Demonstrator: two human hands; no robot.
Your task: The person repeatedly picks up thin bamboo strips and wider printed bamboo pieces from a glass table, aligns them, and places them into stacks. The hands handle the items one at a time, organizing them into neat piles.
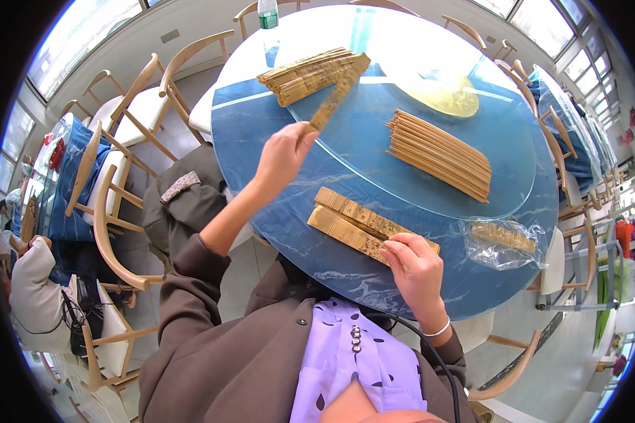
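My left hand [282, 158] pinches the near end of a long, flat, gold-brown paper chopstick sleeve [340, 92]. The sleeve slants up and away, its far end over a pile of similar sleeves [307, 76] at the back left of the table. Closer to me, two rows of flat printed sleeves [346, 222] lie side by side. At their right end my right hand [413, 264] has its thumb and fingers closed on a sleeve; the fingers hide its tip. A bundle of brown chopsticks [441, 155] rests to the right on the glass turntable.
The round table [289, 233] has a blue marbled cover and a raised glass turntable [402, 190]. A clear plastic bag [504, 243] with sleeves inside lies at the right edge. A water bottle [268, 17] stands at the back. Wooden chairs [106, 218] surround it; another person sits far left.
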